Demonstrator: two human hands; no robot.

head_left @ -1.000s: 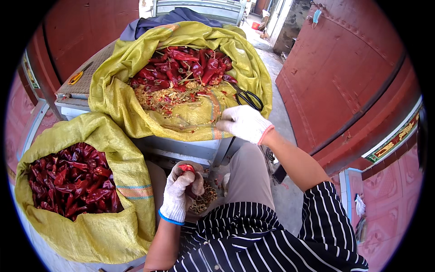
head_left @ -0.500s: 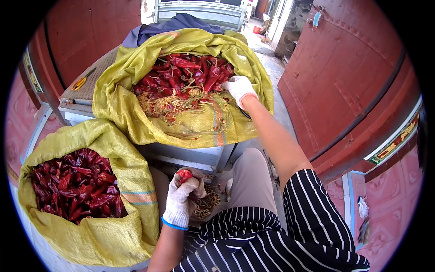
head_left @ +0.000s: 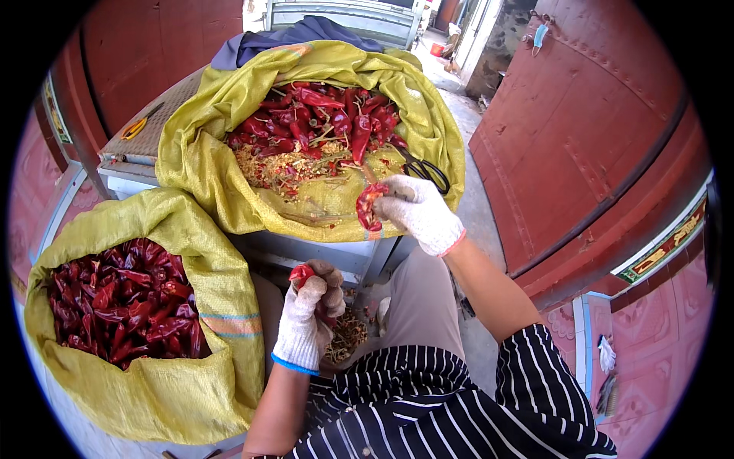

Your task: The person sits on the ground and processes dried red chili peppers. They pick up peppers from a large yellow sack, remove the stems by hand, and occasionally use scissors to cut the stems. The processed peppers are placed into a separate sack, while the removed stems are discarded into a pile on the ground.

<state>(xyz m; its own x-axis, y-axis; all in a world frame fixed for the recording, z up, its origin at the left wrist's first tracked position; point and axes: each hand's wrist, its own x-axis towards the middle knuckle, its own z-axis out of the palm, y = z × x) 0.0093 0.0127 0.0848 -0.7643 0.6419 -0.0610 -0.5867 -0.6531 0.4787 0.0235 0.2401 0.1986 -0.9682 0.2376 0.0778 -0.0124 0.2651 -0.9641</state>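
Observation:
My gloved right hand (head_left: pixel 423 216) is closed on a dried red chili pepper (head_left: pixel 368 206), holding it over the near edge of the upper yellow woven sack (head_left: pixel 187 172). In that sack lie many red chilies (head_left: pixel 302 122), with loose pale seeds (head_left: pixel 267 167) and stems in front of them. Black-handled scissors (head_left: pixel 430 172) rest at the sack's right side, beyond my right hand. Low in front of my body, my gloved left hand (head_left: pixel 304 314) is wrapped round red chili (head_left: pixel 302 272); the glove hides how many it holds.
At the lower left stands another open yellow sack (head_left: pixel 153 402), filled with dark red chilies (head_left: pixel 126 310). An orange-handled tool (head_left: pixel 134 128) lies on the table (head_left: pixel 122 157). Stems and scraps (head_left: pixel 348 336) are heaped below my left hand. Red metal doors (head_left: pixel 585 145) flank the passage.
My right hand has drawn back from the upper sack's right side toward me, bringing out a chili. The scissors it was covering now show. My left hand keeps its grip nearly in place.

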